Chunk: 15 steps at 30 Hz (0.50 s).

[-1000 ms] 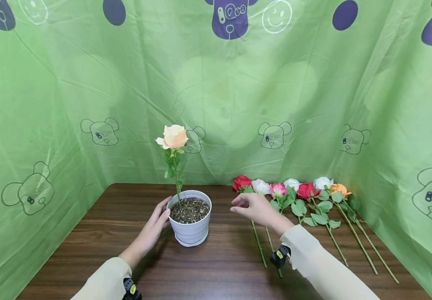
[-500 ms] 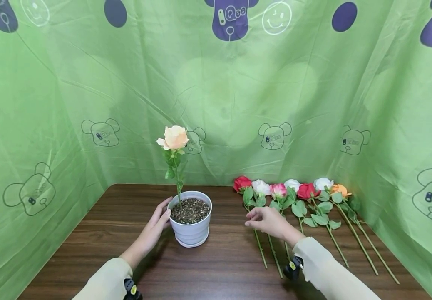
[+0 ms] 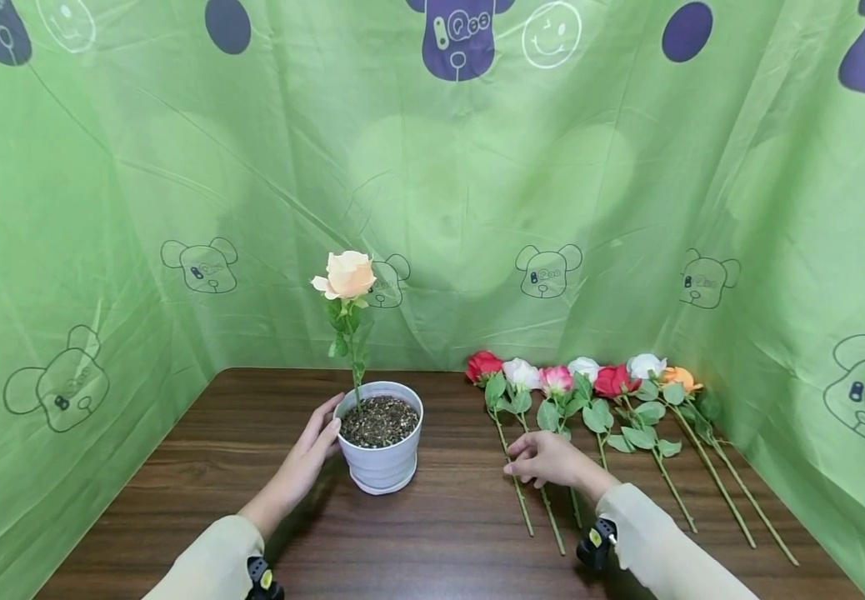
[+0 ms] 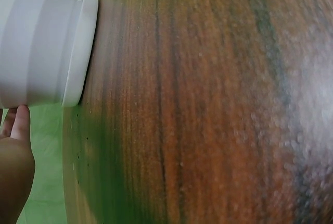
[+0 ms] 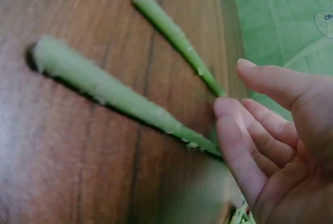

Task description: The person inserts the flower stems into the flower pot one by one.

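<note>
Bracing the white pot (image 3: 380,468), presumably: left hand (image 3: 312,443) straight-fingered against it. Right hand (image 3: 548,460), thumb apart, gripping nothing by red rose's stem (image 3: 522,504).

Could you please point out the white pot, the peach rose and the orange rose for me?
White pot (image 3: 379,465): head view, on its outer wall.
Peach rose (image 3: 348,276): head view, on its bloom.
Orange rose (image 3: 680,378): head view, on its petals.
</note>
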### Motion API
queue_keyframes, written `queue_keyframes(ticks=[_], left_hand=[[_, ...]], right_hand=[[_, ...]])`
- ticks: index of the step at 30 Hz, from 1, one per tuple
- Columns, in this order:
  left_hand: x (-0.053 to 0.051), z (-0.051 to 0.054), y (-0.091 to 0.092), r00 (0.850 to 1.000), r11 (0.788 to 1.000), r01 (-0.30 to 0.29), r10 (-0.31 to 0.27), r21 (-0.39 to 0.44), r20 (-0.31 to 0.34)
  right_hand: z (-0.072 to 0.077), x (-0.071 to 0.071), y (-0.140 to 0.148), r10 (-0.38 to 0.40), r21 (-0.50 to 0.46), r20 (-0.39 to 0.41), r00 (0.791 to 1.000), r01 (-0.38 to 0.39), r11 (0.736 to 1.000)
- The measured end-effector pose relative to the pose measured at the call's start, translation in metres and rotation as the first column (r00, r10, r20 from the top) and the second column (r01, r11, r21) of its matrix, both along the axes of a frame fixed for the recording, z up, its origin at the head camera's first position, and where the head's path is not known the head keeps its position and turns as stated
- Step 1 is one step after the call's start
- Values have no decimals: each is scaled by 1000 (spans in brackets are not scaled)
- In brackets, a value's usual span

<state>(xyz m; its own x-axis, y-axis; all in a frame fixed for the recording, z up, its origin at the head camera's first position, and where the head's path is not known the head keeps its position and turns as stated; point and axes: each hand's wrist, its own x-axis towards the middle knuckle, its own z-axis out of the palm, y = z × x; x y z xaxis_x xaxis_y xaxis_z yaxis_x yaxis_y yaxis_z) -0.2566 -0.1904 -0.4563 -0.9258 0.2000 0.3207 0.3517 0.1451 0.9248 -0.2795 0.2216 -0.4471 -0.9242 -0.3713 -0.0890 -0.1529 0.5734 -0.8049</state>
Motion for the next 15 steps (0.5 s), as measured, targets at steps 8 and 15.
queue_keyframes(ticks=[8,15], left_hand=[[0,1,1,1000,1000,-6,6,2,8],[0,-1,1,1000,1000,-7,7,4,16]], right_hand=[[-6,0,-8,-88,84,-29,996,90,992],[-4,2,-13,-129,58,39,991,126,990]])
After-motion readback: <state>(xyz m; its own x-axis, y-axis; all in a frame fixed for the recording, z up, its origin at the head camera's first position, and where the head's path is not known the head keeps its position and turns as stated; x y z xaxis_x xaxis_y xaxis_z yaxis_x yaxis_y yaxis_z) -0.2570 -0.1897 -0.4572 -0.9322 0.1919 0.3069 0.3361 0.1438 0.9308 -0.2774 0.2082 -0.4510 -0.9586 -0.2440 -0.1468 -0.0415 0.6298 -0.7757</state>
